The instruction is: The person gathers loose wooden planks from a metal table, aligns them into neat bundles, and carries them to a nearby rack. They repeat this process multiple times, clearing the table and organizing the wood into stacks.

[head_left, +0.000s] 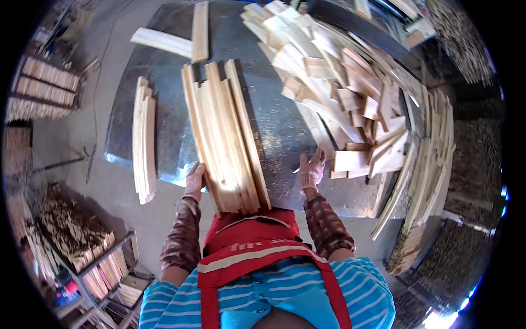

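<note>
A row of long, pale wooden strips (222, 137) lies side by side on the dark metal table (279, 131), its near ends close to my red apron. At the row's lower left edge, my left hand (195, 179), in a light knitted glove, closes on the outer strip. My right hand (312, 170), gloved too, is over the table to the right of the row, apart from it. A small, thin, pale thing (296, 170) juts from its fingers; its kind is too small to tell.
A jumbled heap of boards (350, 104) covers the table's right side. A few strips (144, 140) lie along the left edge, overhanging its near end. Two boards (200, 33) rest at the far side. Racks of stacked wood (93, 252) stand on the floor at left.
</note>
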The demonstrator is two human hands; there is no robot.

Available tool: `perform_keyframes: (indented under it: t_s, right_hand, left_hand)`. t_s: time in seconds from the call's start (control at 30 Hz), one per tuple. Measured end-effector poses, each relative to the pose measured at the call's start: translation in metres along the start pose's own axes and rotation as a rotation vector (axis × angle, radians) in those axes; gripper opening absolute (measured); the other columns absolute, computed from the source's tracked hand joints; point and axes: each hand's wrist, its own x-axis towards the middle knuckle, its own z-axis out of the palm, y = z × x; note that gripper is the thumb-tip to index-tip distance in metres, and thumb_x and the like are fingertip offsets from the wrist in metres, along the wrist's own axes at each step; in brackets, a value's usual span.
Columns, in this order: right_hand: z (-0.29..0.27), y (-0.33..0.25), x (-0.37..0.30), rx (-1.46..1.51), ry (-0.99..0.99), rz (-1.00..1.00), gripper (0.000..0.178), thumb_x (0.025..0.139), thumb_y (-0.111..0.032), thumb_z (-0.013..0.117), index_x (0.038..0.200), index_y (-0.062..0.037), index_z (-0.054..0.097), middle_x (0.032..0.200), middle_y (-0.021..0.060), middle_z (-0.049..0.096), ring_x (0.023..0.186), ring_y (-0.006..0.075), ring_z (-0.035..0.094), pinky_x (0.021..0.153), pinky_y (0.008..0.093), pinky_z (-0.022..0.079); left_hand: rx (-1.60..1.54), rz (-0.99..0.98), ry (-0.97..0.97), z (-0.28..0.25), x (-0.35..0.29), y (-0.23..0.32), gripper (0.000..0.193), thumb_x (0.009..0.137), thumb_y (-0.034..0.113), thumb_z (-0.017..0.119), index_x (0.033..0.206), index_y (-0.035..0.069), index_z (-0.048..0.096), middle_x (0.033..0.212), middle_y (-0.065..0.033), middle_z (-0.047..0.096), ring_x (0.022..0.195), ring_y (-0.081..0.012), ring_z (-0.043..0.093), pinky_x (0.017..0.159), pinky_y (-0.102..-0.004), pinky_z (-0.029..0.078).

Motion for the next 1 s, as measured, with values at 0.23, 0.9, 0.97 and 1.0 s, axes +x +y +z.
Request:
perform_keyframes:
  t_s: [0.23,0.9,0.97,1.0]
  right_hand:
    - [0.017,0.098,0.067,-0.083,-0.168,-0.1,0.053,0.091,-0.032,0.058,0.138,-0.0111,0.047,0.136,0.0213,0.051,0.127,0.0398,0.05,0.101,0.0461,0.045]
    - [-0.003,-0.03,0.005,-0.038,-0.385,-0.159,0.04,0.087,-0.033,0.066,0.119,-0.0085,0.061,0.105,0.0147,0.069,0.093,0.033,0.067,0.084,0.0441,0.053]
    - [0.017,-0.029,-0.012,0.49,-0.522,-0.262,0.028,0.092,-0.022,0.062,0.117,-0.0087,0.064,0.096,0.0086,0.07,0.082,0.0237,0.066,0.07,0.0379,0.053]
    - [0.029,-0.025,-0.024,0.718,-0.582,-0.248,0.024,0.094,-0.016,0.06,0.116,-0.0087,0.066,0.091,0.0056,0.071,0.077,0.019,0.066,0.063,0.0348,0.053]
  left_hand:
    - [0.103,0.061,0.026,-0.009,0.016,-0.004,0.022,0.099,0.03,0.055,0.099,0.011,0.067,0.085,-0.0009,0.065,0.075,-0.0139,0.062,0.065,-0.0328,0.054]
    - [0.387,-0.272,0.062,-0.024,0.071,-0.017,0.054,0.099,0.05,0.046,0.111,0.002,0.067,0.098,-0.0134,0.072,0.084,-0.0242,0.072,0.069,-0.0402,0.059]
    - [0.673,-0.138,0.152,-0.016,0.064,0.009,0.043,0.097,0.038,0.054,0.106,-0.001,0.069,0.089,-0.0167,0.073,0.084,-0.0223,0.073,0.064,-0.0374,0.06]
    - [0.71,0.152,0.296,-0.021,0.076,0.002,0.033,0.096,0.03,0.058,0.109,0.002,0.071,0.09,-0.0143,0.072,0.079,-0.0219,0.072,0.06,-0.0356,0.059]
